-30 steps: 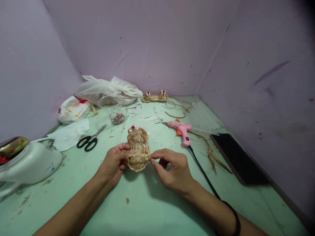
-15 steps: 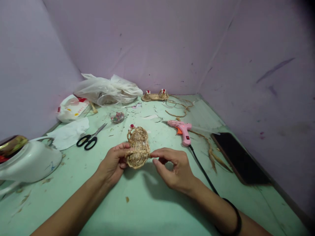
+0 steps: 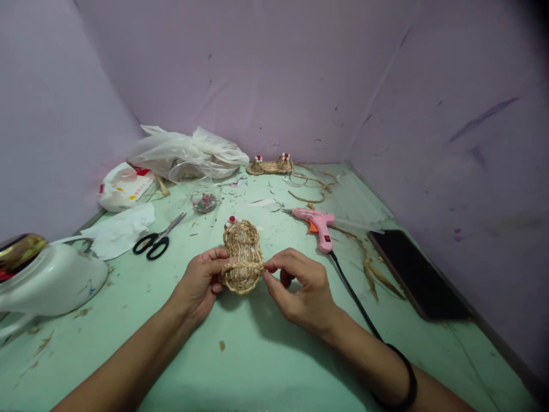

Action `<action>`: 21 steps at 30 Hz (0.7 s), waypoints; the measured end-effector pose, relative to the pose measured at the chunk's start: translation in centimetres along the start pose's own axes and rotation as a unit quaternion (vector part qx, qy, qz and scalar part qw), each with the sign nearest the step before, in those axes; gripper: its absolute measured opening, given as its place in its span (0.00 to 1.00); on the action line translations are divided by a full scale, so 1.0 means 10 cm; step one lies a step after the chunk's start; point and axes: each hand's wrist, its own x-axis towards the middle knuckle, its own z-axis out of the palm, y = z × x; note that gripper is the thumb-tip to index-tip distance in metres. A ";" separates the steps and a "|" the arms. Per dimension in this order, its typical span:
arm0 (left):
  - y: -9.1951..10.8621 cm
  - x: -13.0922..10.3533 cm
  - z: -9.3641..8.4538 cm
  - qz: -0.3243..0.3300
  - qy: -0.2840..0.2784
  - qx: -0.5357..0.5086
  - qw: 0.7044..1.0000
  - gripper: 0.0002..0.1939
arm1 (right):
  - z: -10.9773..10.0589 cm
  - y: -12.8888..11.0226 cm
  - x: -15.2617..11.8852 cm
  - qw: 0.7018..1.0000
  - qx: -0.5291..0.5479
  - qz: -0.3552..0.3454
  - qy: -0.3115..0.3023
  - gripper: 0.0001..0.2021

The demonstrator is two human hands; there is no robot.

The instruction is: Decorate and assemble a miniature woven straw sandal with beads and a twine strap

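Thumb and forefinger of the right hand (image 3: 302, 289), parted half a second ago, now pinch the right edge of the slipper-shaped woven piece (image 3: 242, 249) at lower centre; the left hand (image 3: 198, 286) clamps its left edge, fingertips partly hidden. Green tabletop (image 3: 231, 372) stretches below; a white vessel (image 3: 64, 280) is cut off far left.

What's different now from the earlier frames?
On the right hand, the thumb, apart from the index fingertip half a second ago, has closed back to it at the right edge of the woven piece. The left hand still holds that piece; the pink glue gun and scissors haven't moved.
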 end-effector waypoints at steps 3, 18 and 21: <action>0.01 0.00 0.00 -0.011 0.000 -0.007 1.000 0.15 | 0.02 -0.02 0.01 1.000 -0.005 0.009 0.011 0.03; 0.05 0.04 -0.04 -0.023 0.010 -0.023 0.999 0.14 | -0.04 -0.02 0.06 0.997 0.037 0.069 0.011 0.04; 0.05 0.04 -0.03 -0.024 0.012 -0.021 0.999 0.15 | -0.02 -0.03 0.06 0.993 0.050 0.103 0.011 0.04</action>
